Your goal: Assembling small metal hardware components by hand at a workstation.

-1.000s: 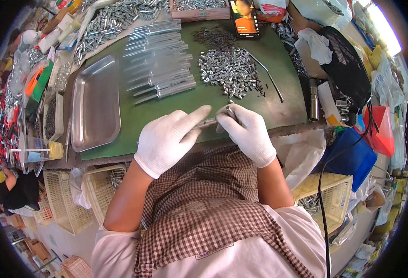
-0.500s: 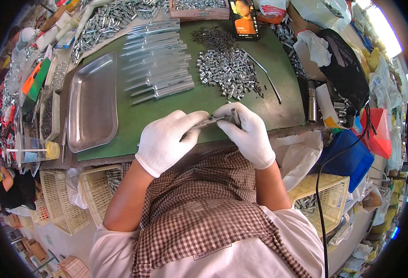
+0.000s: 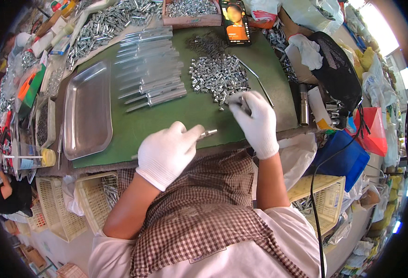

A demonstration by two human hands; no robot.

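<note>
Metal rod (image 3: pixel 209 133) in left hand (image 3: pixel 167 152), near edge of mat (image 3: pixel 137 129); tray (image 3: pixel 88 111) well apart.

R hand (image 3: pixel 258 129) now off rod (image 3: pixel 209 133) in L hand (image 3: pixel 168 152), moved fwd nr metal pcs (image 3: pixel 217 78).

White knit gloves, a brown-checked apron and a pale short-sleeved top.
A close-fitting white glove (image 3: pixel 160 160) covers the left hand (image 3: pixel 169 155), toward 8 o'clock, and a matching glove (image 3: pixel 262 132) covers the right hand (image 3: pixel 257 118), between 2 and 3 o'clock; both end in plain cuffs at the wrist. The apron (image 3: pixel 194 229), at 6 o'clock, has small brown-and-white checks, creased folds and a narrow, dark-outlined patch (image 3: pixel 207 255). A checked strap (image 3: pixel 278 252) runs toward 5 o'clock. The top's loose sleeves sit at 7 o'clock (image 3: pixel 109 255) and between 4 and 5 (image 3: pixel 294 227).
</note>
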